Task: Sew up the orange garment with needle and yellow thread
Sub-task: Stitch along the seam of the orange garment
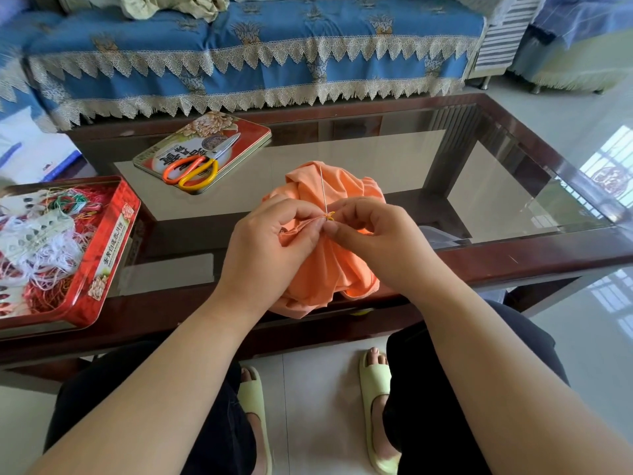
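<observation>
The crumpled orange fabric garment (pixel 325 255) sits at the glass-topped counter's (pixel 479 186) near edge. The left hand (pixel 270 245) pinches its fold; the right hand (pixel 370 234) pinches the thin needle (pixel 323 190) with yellow thread (pixel 330 217).

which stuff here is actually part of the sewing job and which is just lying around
In use: orange garment, needle, yellow thread, left hand, right hand.

Lying about: scissors on the tin lid, red tin of threads, cloth on the sofa.
</observation>
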